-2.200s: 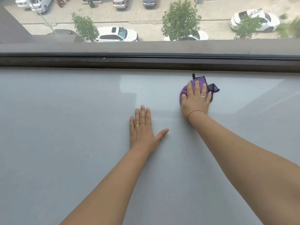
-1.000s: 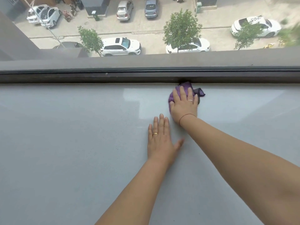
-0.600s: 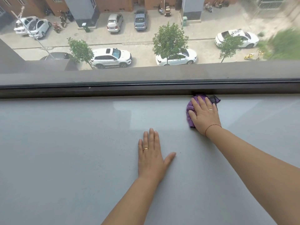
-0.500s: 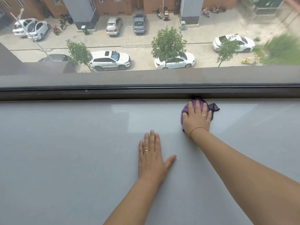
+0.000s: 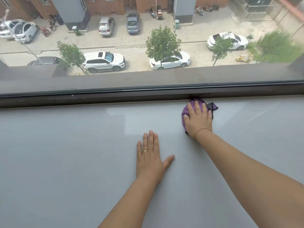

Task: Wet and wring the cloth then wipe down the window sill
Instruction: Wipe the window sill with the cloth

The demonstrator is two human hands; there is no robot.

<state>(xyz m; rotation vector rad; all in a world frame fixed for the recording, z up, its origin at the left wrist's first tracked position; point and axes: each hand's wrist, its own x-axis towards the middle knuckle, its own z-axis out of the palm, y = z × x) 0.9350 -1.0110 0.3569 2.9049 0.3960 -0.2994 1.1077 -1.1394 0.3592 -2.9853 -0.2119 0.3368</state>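
Up by the window frame [image 5: 115, 98], the right hand [image 5: 198, 123] presses flat-fingered on the purple cloth [image 5: 184, 111]; the left hand [image 5: 150, 160] rests open on the sill [image 5: 65, 153].

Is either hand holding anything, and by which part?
Nothing is gripped. The right hand presses flat on top of the purple cloth; the left hand rests on the sill.

Soft daylight through the window [image 5: 131, 46] lays a pale sheen on the sill [image 5: 65, 162]; edges bend and blur.
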